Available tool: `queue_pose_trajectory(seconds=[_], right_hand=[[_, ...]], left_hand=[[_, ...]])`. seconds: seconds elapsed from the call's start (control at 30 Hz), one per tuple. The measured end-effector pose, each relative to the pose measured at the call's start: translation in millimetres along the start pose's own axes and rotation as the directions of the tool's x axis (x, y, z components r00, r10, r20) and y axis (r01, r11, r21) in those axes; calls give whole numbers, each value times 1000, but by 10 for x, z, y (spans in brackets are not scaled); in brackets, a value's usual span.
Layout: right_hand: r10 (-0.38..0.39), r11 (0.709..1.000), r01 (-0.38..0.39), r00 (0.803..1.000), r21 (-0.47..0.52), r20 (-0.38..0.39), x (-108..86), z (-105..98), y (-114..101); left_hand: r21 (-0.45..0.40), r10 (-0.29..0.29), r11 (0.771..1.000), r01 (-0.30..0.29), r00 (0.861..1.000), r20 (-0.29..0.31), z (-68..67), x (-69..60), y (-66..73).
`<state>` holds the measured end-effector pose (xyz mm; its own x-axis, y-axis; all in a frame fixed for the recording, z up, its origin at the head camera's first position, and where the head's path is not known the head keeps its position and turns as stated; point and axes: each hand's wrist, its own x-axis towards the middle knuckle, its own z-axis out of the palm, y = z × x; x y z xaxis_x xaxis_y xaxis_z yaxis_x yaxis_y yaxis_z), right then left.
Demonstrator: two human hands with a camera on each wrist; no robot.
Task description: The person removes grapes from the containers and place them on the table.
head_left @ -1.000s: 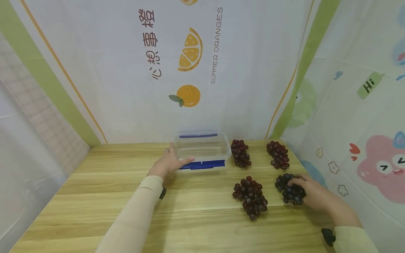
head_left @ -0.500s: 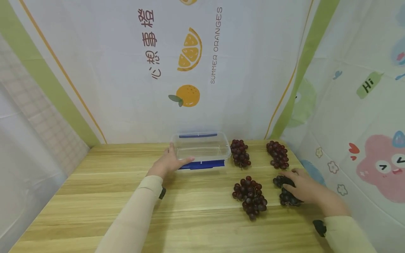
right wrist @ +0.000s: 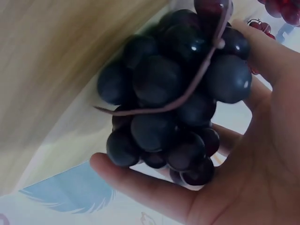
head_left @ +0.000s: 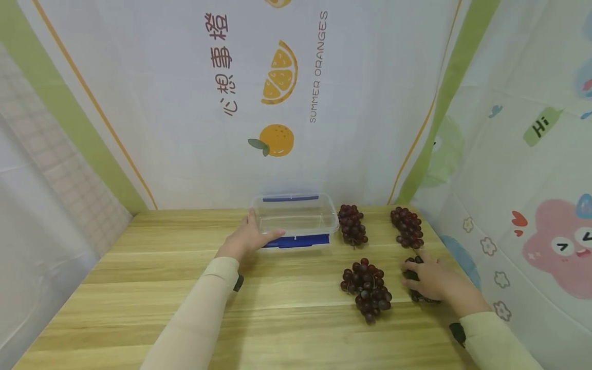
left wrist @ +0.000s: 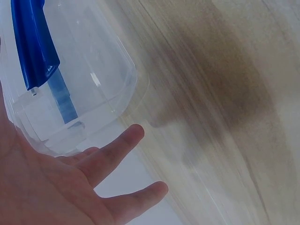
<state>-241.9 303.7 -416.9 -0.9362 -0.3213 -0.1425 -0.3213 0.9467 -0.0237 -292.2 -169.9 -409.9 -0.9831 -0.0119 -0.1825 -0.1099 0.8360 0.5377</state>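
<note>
At the back of the table stands a clear plastic food container [head_left: 296, 218] with blue latches and no lid on top. My left hand [head_left: 244, 239] rests on its left front corner, thumb along the front rim; in the left wrist view two straight fingers [left wrist: 117, 150] extend past the box. On the right, my right hand [head_left: 435, 277] holds a bunch of black grapes [head_left: 418, 295] from above. The right wrist view shows the fingers and thumb around the dark bunch [right wrist: 159, 93], its brown stem facing the camera. The hand partly covers it in the head view.
Three bunches of red grapes lie nearby: one bunch [head_left: 352, 225] beside the container, another bunch [head_left: 407, 227] at the back right, and a third bunch [head_left: 367, 290] left of my right hand. Printed curtains [head_left: 370, 169] hang behind the wooden table [head_left: 277, 329] and along its right side.
My right hand has shifted left and further over the black grapes, its fingers now covering more of the bunch. The left hand and container have stayed in place.
</note>
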Motion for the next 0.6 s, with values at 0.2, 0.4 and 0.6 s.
queue_pose_trajectory(seconds=[0.2, 0.4, 0.6], right_hand=[[17, 999, -17, 1000, 36, 2, -5, 25, 55], [-28, 999, 29, 999, 32, -24, -30, 4, 13], [-44, 998, 45, 999, 45, -31, -43, -37, -42]], left_hand=[[-1, 1, 1000, -1, 1000, 2, -4, 1, 12], [4, 3, 1000, -3, 1000, -5, -11, 5, 13], [2, 3, 1000, -3, 1000, -4, -12, 3, 14]])
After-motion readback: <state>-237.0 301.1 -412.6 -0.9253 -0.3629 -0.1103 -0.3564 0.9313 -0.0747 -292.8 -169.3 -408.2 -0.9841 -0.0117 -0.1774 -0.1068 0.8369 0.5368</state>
